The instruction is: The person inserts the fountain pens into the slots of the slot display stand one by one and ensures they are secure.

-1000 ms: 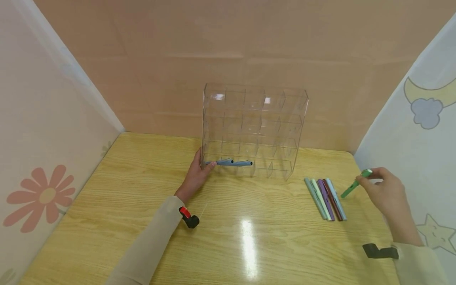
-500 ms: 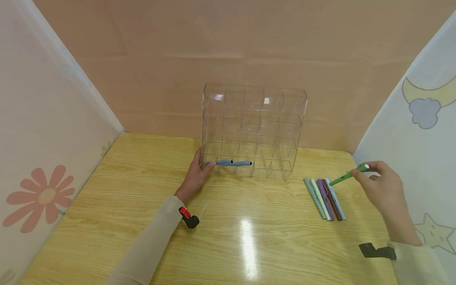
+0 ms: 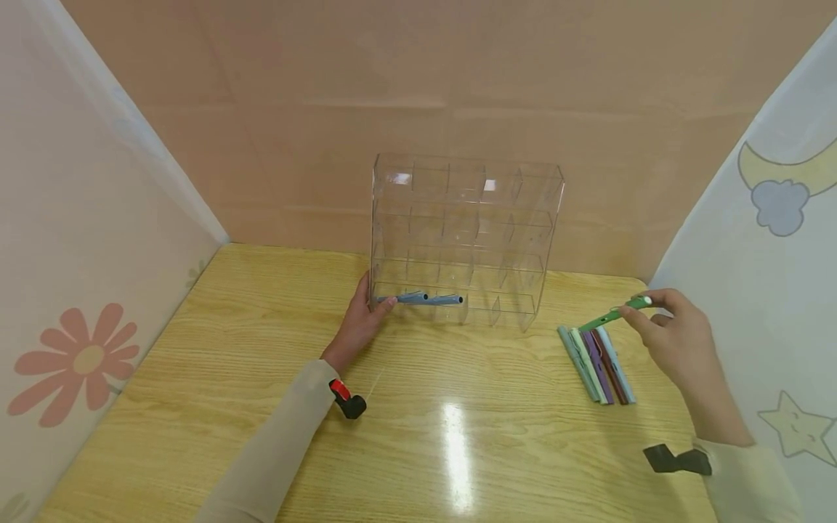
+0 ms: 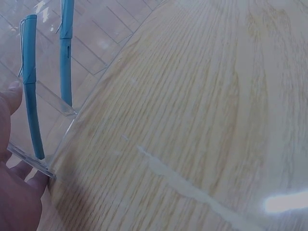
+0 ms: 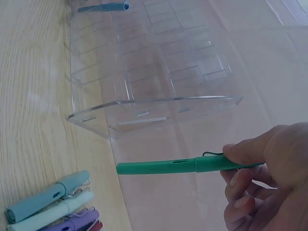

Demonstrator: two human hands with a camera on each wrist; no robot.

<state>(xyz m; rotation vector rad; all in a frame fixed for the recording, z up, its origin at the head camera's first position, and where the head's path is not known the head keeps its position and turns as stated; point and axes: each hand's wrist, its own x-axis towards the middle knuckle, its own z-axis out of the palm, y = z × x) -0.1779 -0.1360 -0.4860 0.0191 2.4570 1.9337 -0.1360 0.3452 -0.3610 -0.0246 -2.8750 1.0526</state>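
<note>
My right hand (image 3: 683,341) pinches a green fountain pen (image 3: 615,316) near its clip end, with thumb and fingertips. The pen points left, over the top ends of a row of pens (image 3: 596,365). In the right wrist view the green pen (image 5: 159,167) lies nearly level, clip upward. My left hand (image 3: 360,323) grips the lower left side of a clear acrylic rack (image 3: 546,254), thumb at the front and fingers behind the side panel (image 4: 50,171). Two blue pens (image 4: 30,86) lie end to end in the rack's bottom tier, the left one beside my thumb.
The row at the right holds grey-green, pale mint, purple, dark red and light blue pens. The divided rack stands upright near the back of the wooden table (image 3: 261,305), before a peach backdrop (image 3: 327,109). A white patterned side sheet (image 3: 785,290) stands close to my right arm.
My right hand has moved left with the green pen, from right of the row to above its top ends. The pen has swung flatter. My left hand and the rack stay put.
</note>
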